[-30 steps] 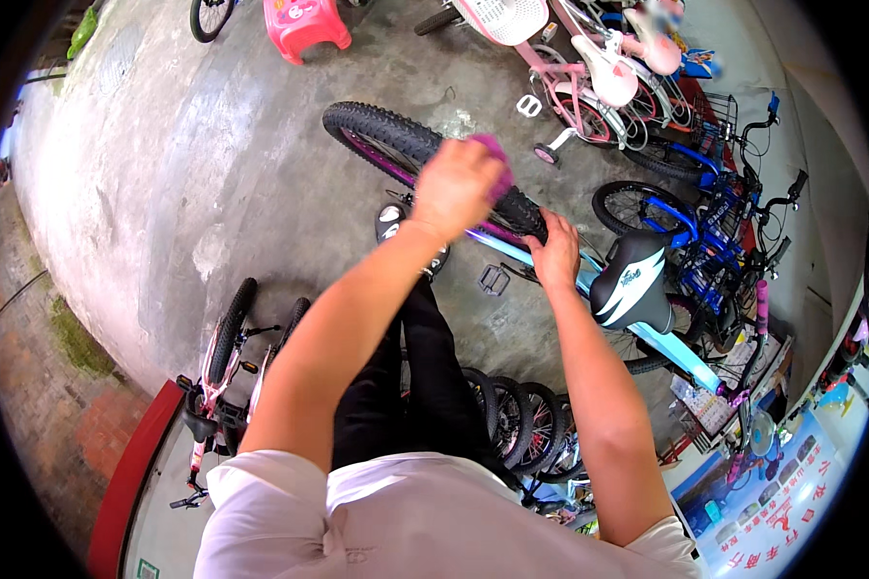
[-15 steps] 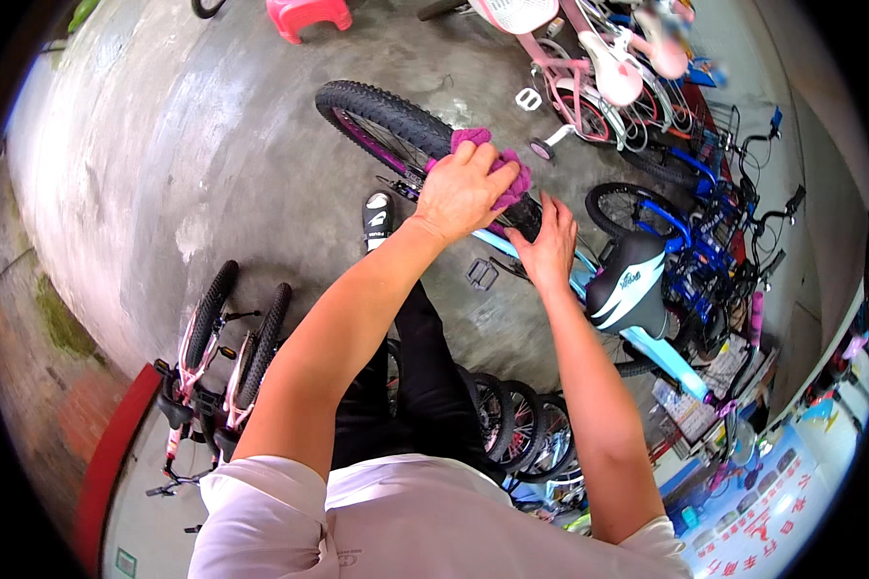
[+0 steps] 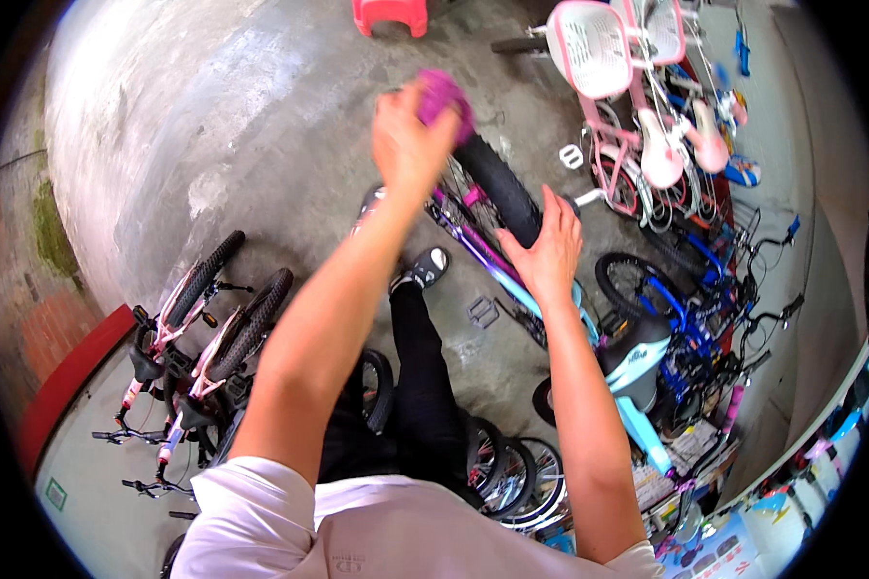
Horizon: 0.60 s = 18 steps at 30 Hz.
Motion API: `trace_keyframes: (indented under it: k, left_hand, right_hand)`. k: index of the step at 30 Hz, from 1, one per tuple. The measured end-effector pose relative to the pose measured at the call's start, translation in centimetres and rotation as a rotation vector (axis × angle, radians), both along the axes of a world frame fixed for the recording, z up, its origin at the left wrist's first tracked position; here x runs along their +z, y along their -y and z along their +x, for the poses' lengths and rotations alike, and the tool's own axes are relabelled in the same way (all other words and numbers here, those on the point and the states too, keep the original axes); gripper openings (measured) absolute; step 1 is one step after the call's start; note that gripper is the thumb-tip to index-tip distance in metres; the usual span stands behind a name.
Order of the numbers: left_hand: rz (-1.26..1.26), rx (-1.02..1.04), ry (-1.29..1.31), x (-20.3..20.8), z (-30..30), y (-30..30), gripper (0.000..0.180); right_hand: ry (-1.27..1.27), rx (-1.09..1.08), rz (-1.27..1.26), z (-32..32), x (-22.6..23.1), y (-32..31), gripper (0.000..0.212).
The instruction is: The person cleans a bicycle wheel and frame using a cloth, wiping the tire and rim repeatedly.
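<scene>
My left hand (image 3: pixel 406 143) is closed on a crumpled purple cloth (image 3: pixel 448 106), pressed over the far end of a black bicycle tyre (image 3: pixel 497 179). At the tyre's near end is my right hand (image 3: pixel 546 256), with its thumb on one side and its fingers on the other. Beside the wheel runs a light blue and purple bicycle frame (image 3: pixel 500 272). Its black and light blue saddle (image 3: pixel 637 355) lies to the right of my right forearm. Below the frame a black pedal (image 3: pixel 483 311) shows. Part of the wheel's rim is hidden behind my left hand.
Pink bicycles with white baskets (image 3: pixel 589 53) stand at the far right, with blue bicycles (image 3: pixel 681 314) nearer. Pink-and-white bicycles (image 3: pixel 188 338) are at the left. Several small wheels (image 3: pixel 512 473) stand near my legs. A red plastic stool (image 3: pixel 391 13) is at the far edge.
My left hand has moved farther out along the tyre with the cloth, away from my right hand. My right hand stays at the tyre's near end. The whole view has shifted a little.
</scene>
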State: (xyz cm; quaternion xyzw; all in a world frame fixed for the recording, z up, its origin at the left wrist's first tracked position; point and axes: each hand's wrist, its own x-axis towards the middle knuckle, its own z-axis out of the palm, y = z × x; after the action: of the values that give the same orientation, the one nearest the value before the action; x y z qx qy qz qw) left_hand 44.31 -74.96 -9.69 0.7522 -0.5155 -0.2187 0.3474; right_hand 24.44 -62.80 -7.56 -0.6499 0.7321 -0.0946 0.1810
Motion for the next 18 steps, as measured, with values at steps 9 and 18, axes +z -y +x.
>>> trace_keyframes:
  k: [9,18]
  left_hand:
    - [-0.09,-0.493,-0.021,-1.7,-1.1,-1.9,0.044]
    - [0.286,0.26,-0.081,-10.8,10.2,5.0,0.042]
  right_hand:
    - [-0.083,-0.039,0.1,3.4,-1.9,4.1,0.055]
    - [-0.165,-0.049,0.119,3.4,-2.5,4.7,0.056]
